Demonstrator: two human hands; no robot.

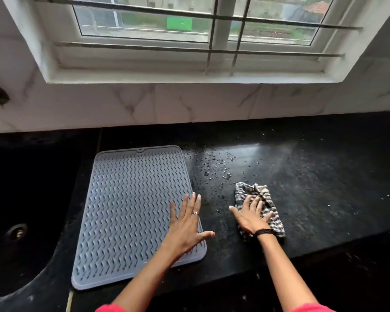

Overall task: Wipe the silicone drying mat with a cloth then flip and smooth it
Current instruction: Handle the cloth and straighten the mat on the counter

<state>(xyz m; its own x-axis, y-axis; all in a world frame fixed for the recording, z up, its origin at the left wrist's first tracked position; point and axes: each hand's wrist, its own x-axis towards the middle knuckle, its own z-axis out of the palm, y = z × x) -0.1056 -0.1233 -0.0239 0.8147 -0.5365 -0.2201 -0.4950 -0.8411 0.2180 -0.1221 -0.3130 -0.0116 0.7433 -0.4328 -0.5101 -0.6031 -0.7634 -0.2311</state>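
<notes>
Lying flat on the dark counter (pixel 302 176) just right of the sink (pixel 20 221), the grey mat (pixel 131 210) shows its ribbed face upward. The left hand (pixel 187 226) presses its right edge with straight, spread fingers, grasping nothing. The right hand (pixel 252 215) rests flat on the checked cloth (pixel 265 194), beside the mat and apart from it. Judged progress: wiping stage unclear; whether flipping is done cannot be told. Water droplets (pixel 218 165) sit nearby. No legible brand or writing.

Mat (pixel 131 206) on counter (pixel 302 176) between sink (pixel 20 210) and cloth (pixel 260 208).
</notes>
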